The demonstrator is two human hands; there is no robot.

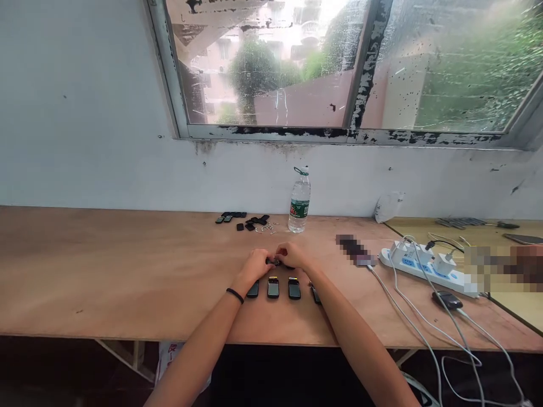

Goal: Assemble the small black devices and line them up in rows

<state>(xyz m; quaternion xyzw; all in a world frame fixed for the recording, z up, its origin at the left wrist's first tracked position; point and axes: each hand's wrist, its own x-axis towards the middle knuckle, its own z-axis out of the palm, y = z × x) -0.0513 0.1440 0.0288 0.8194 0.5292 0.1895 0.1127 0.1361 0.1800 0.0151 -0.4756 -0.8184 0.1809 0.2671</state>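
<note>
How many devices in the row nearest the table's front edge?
4: far-left device, centre-left one, centre-right one, far-right one, partly behind the right forearm. More may be hidden.

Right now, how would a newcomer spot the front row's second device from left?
On the wooden table, find the front row between left forearm and right forearm. The device is the left of two fully visible; forearms partly cover the outer pair.

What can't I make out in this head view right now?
Head view: dark piece between left hand and right hand, too small, partly covered by them.
Head view: near row's leftmost device, partly behind left wrist.
Head view: that row's rightmost device, partly behind right forearm.
Head view: dark object further right, blurred by pixelation.
</note>
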